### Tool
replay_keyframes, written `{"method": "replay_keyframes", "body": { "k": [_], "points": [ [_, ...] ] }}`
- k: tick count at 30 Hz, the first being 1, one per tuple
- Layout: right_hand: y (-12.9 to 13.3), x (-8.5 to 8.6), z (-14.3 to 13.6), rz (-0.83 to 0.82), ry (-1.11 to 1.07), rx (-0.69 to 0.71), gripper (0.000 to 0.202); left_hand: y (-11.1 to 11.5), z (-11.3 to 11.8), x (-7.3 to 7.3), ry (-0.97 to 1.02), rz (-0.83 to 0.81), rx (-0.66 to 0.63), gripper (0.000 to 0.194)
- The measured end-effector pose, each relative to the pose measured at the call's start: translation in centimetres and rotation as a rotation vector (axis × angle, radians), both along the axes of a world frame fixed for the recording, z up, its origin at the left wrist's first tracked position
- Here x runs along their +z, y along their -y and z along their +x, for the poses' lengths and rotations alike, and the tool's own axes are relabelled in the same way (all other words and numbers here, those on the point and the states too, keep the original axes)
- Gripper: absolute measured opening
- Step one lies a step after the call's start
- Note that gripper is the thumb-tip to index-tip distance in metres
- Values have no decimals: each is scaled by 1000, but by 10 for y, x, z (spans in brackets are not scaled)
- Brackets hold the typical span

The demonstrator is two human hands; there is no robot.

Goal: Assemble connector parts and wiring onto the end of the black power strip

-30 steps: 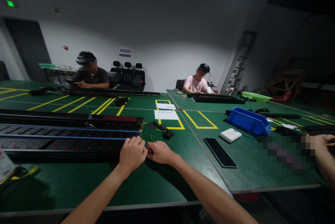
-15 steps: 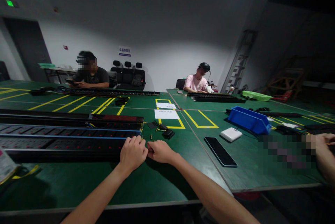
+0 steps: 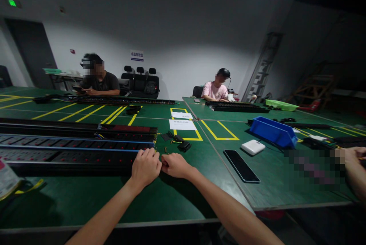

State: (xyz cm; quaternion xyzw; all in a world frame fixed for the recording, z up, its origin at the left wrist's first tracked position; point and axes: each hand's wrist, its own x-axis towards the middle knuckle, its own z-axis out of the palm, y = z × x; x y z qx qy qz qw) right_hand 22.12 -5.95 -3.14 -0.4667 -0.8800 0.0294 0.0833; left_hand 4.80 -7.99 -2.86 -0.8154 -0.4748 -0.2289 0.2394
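Long black power strips (image 3: pixel 77 157), with rows of sockets and red dots, lie side by side on the green table. My left hand (image 3: pixel 146 166) is closed over the right end of the nearest strip, its knuckles up. Just beyond that end, my right hand (image 3: pixel 175 165) is closed in a pinch, its fingertips almost against my left hand. Whatever those fingertips hold is hidden. Behind my hands lie small brass-coloured pieces (image 3: pixel 165 149) and a black plug-like part (image 3: pixel 184 145).
To the right are a dark phone (image 3: pixel 241 165), a white case (image 3: pixel 253 147) and a blue bin (image 3: pixel 273 132). Paper labels (image 3: pixel 183 124) lie ahead. Another person's hand (image 3: pixel 354 165) works at the right edge. Two people sit across the table. A roll (image 3: pixel 8 180) stands at left.
Both my hands hold nearly the same pose at the strip's end. The whole view has shifted very slightly.
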Motion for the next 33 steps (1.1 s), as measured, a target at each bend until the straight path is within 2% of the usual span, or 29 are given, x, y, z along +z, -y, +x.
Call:
{"method": "replay_keyframes", "body": {
  "k": [20, 33],
  "points": [
    [-1, -2, 0, 11, -18, -4, 13, 0, 0, 0, 2, -13, 4, 17],
    [2, 3, 0, -7, -12, -9, 15, 0, 0, -1, 4, -19, 15, 17]
  ]
}}
